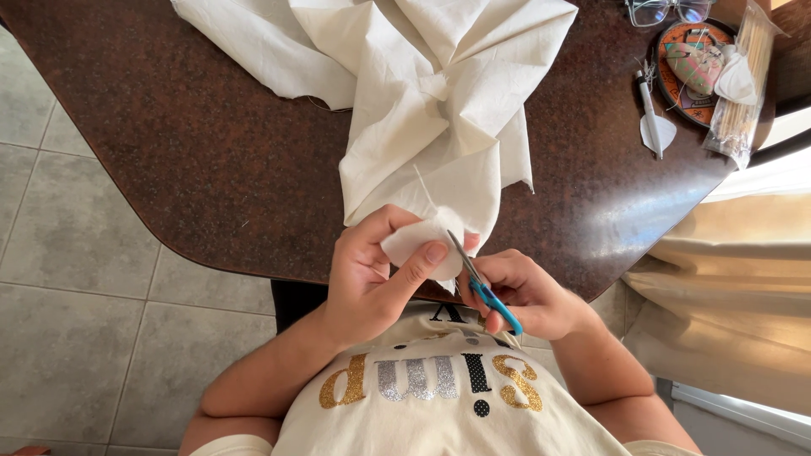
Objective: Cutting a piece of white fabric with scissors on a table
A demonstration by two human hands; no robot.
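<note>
- Head view, looking down on a dark brown speckled table; all places below are given from this table.
- Cream cloth: a large crumpled sheet, spread across the table's middle, one end trailing over the near edge.
- Left hand: at the near edge, thumb and fingers clamped on a small folded corner of the cloth.
- Right hand: just off the near edge, beside the left hand, closed around small blue-handled scissors.
- Scissors: metal blades pointing up into the pinched cloth corner, touching it; whether the blades are parted cannot be told.
- Round patterned tray: far right corner of the table, carrying small fabric pieces.
- Eyeglasses: far edge, just beyond the tray.
- Clear packet of thin sticks: right rim, against the tray.
- Grey tiled floor: left of the table.
</note>
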